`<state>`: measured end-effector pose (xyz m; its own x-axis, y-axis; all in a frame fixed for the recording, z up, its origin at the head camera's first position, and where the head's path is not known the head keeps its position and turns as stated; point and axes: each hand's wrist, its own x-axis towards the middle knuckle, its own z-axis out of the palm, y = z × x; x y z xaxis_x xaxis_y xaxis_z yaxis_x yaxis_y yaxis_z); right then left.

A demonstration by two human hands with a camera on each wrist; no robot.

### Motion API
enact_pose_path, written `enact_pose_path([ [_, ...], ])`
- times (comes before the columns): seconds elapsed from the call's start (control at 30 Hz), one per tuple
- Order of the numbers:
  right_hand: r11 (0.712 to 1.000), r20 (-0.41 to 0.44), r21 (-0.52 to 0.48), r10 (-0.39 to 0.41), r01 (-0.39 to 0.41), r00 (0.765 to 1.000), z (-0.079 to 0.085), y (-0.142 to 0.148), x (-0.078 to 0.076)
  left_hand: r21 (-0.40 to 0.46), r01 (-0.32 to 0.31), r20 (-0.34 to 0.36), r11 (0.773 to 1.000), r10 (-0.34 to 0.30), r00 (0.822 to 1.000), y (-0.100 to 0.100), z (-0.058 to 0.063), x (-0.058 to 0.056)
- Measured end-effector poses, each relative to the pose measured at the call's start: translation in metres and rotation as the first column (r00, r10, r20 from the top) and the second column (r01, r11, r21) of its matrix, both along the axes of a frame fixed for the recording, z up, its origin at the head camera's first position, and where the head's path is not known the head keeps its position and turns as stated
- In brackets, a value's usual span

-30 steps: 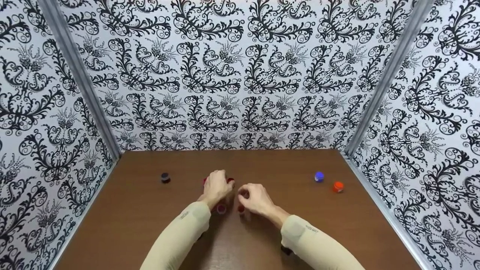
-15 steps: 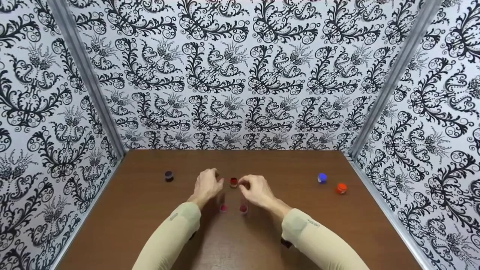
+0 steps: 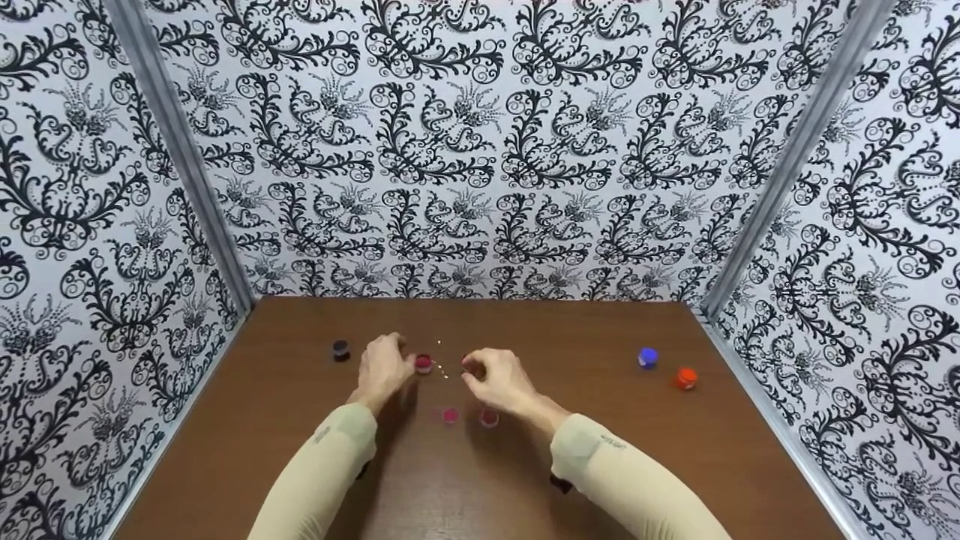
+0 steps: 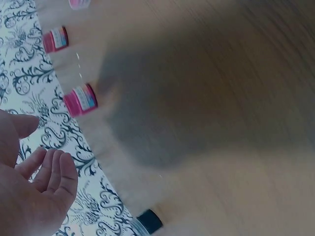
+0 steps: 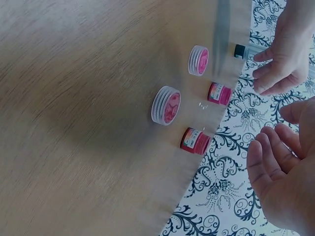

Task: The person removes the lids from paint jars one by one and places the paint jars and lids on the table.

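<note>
My left hand (image 3: 384, 367) is beside a small pink paint jar (image 3: 424, 364), fingers relaxed and holding nothing. In the left wrist view this jar (image 4: 80, 101) stands apart from the fingertips (image 4: 67, 160). My right hand (image 3: 501, 379) hovers by a red paint jar (image 5: 195, 141), its fingers loosely bent around nothing; in the head view that hand hides most of this jar. Both jars have no lid on. Nearer to me lie two round, clear-edged lids, one with pink inside (image 3: 451, 416) and one with darker red (image 3: 489, 418). Small white specks (image 3: 442, 370) lie between the jars.
A dark-topped jar (image 3: 341, 350) stands at the back left of the brown table (image 3: 480, 487). To the right are a blue jar (image 3: 648, 358) and an orange jar (image 3: 686, 379). Patterned walls (image 3: 480, 150) enclose the table's back and sides.
My left hand has moved left, away from the middle, uncovering the pink jar and the specks. The right hand has shifted slightly left, now covering most of the red jar.
</note>
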<state>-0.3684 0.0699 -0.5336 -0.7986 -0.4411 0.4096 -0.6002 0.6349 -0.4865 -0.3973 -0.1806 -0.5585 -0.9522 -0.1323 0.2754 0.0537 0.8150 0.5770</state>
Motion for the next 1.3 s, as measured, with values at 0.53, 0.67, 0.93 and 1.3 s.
enact_pose_path([
  [0.53, 1.0, 0.012, 0.024, 0.011, -0.011, 1.0, -0.003, -0.013, -0.001, -0.03, -0.11, -0.064, 0.993, 0.108, 0.992, -0.047, -0.01, -0.003],
  [0.67, 0.999, 0.033, 0.03, 0.015, -0.016, 0.999, -0.003, -0.013, 0.0, 0.0, -0.137, -0.087, 0.991, 0.137, 0.987, -0.057, -0.014, -0.003],
  [0.93, 0.997, 0.039, 0.043, 0.055, -0.057, 0.998, -0.004, -0.019, -0.001, 0.049, -0.227, -0.046, 0.973, 0.229, 0.972, -0.079, -0.022, -0.004],
  [1.3, 0.987, 0.086, 0.136, 0.071, -0.082, 0.994, -0.007, -0.032, 0.008, 0.136, -0.334, 0.124, 0.933, 0.318, 0.94, -0.096, -0.028, -0.005],
])
